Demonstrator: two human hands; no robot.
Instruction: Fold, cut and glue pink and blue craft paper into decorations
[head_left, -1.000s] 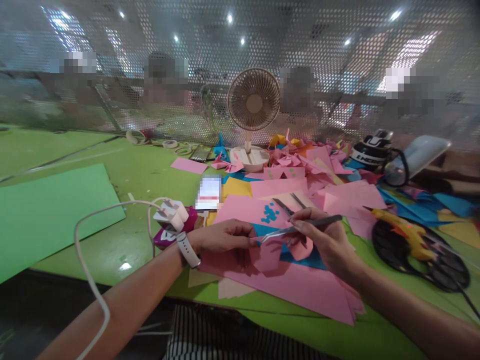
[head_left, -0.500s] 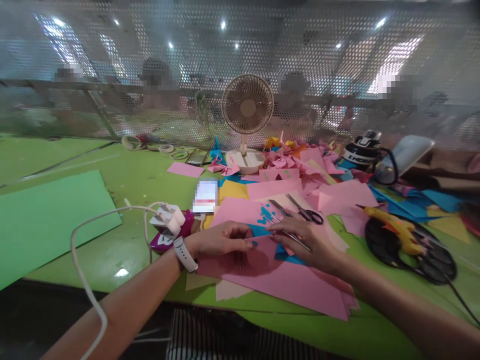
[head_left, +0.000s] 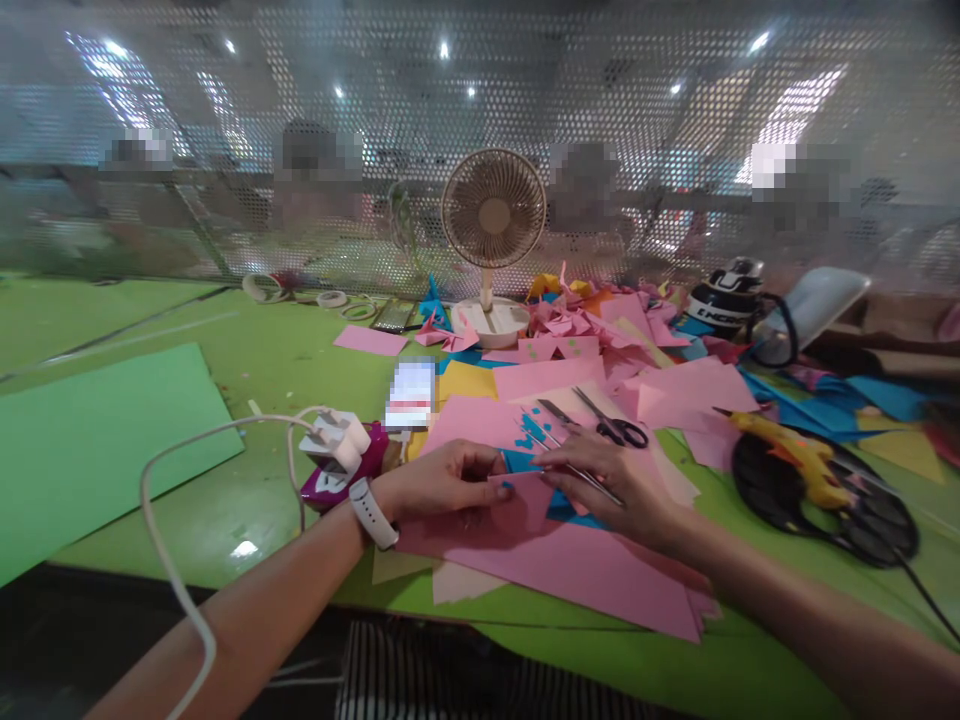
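Observation:
My left hand (head_left: pixel 442 480), with a white watch on the wrist, pinches the edge of a small folded pink paper piece (head_left: pixel 525 500) lying on a big pink sheet (head_left: pixel 592 570). My right hand (head_left: pixel 607 480) rests on the same spot with metal tweezers (head_left: pixel 570 460) gripped under its fingers, their tips pointing up-left towards small blue paper bits (head_left: pixel 534 428). A blue sheet (head_left: pixel 559 508) shows under the pink piece. Scissors (head_left: pixel 600 418) lie just beyond my right hand.
A small fan (head_left: pixel 491 235) stands at the back before a perforated metal screen. Piles of pink, blue and yellow paper (head_left: pixel 637 350) cover the right side. A yellow glue gun (head_left: pixel 787 445) lies on a black round mat. A white charger (head_left: pixel 334 440) with cable and a green sheet (head_left: pixel 97 430) sit left.
My right hand has lowered from holding the tweezers raised over the paper to lying flat on it, tweezers tucked under the fingers. The left hand kept its pinch on the pink piece.

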